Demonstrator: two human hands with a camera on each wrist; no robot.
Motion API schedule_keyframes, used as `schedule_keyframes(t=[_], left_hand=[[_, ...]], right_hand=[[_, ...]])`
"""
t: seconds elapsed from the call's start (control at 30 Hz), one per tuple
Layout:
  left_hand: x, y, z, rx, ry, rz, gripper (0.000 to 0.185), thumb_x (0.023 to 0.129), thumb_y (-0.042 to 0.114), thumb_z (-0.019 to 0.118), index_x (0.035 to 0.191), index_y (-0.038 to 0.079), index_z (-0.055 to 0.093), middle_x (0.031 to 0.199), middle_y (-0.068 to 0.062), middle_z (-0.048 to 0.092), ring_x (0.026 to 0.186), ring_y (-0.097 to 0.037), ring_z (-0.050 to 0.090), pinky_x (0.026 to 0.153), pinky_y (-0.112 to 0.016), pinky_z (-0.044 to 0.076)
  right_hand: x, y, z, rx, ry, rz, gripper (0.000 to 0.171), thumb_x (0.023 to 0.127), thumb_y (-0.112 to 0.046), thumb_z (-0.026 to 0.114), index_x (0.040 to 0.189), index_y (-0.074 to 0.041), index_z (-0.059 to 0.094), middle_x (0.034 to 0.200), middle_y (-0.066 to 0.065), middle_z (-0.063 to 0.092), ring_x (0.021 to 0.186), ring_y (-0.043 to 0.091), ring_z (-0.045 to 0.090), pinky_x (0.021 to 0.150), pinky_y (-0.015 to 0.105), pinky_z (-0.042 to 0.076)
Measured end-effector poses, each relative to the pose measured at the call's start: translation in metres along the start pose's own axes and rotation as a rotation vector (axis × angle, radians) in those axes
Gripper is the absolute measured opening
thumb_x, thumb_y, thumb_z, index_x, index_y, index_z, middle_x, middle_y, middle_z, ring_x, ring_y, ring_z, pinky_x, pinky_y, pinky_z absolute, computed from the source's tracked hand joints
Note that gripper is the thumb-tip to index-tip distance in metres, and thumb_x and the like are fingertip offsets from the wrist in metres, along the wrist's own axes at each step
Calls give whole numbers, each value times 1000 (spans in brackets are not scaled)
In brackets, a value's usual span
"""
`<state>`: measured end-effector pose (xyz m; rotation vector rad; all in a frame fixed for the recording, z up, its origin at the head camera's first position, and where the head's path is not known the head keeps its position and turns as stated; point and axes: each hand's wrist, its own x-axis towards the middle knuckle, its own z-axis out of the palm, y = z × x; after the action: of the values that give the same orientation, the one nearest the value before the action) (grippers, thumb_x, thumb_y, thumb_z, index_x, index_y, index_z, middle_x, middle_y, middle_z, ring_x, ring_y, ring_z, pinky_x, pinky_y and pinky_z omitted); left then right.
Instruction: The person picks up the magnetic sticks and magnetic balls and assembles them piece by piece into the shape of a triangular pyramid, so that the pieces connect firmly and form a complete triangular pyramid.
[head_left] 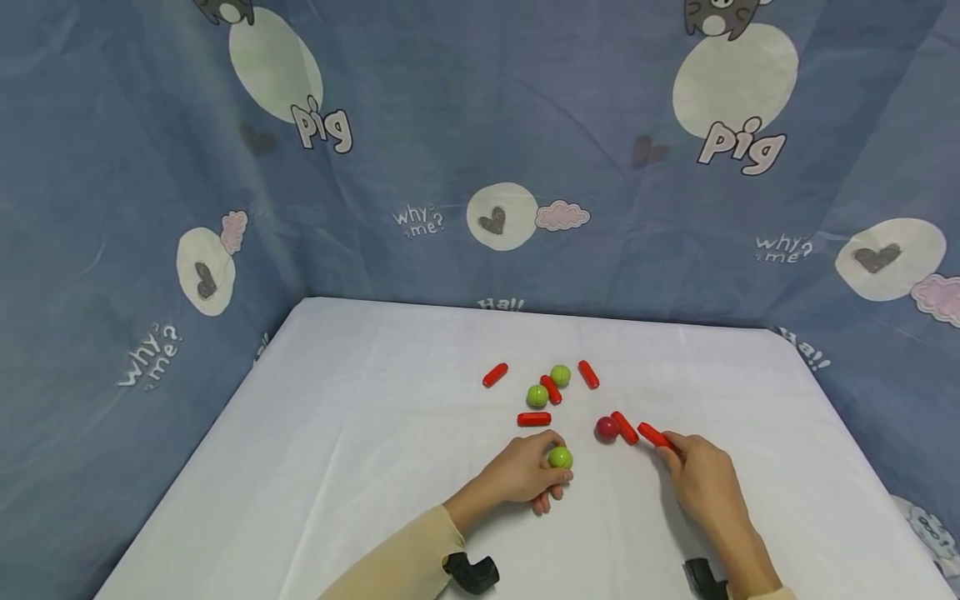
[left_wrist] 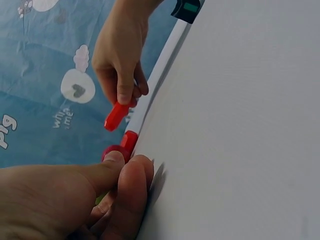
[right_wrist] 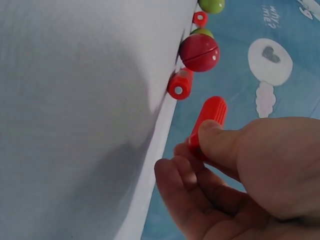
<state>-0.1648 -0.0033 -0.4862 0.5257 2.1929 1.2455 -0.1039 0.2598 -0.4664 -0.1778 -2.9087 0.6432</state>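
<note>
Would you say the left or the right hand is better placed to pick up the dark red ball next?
Probably the right hand: the dark red ball lies nearer its fingertips, though it already pinches a red peg. The left hand holds a green ball.

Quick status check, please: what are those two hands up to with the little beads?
Left hand grips a green round bead. Right hand pinches a red cylinder bead. Dark red ball and another red cylinder lie between them.

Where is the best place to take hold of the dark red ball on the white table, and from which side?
Pinch the dark red ball from above, with the grip across its left and near sides. A red cylinder lies close against its right side and blocks that approach, while the white table to its left looks bare.
</note>
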Motion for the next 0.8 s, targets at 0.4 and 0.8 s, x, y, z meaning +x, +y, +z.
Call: schedule_keyframes(t=[0.4,0.8], left_hand=[[-15,-11,-10,-31,23,7,30,96,20,72,121,16,56,64,0,70,43,-10,61,46,-30,55],[-29,-19,-22,-49,44,-12,26,97,18,72,118,18,56,64,-1,70,43,-9,61,44,-29,54]], right_hand=[[-7,-13,-3,40,1,-20,33,92,-11,75,120,5,71,89,13,72,69,20,53,60,28,41],[-14,-33,1,68,-19,-99,34,89,-11,79,119,4,72,91,12,74,68,16,55,57,23,43]])
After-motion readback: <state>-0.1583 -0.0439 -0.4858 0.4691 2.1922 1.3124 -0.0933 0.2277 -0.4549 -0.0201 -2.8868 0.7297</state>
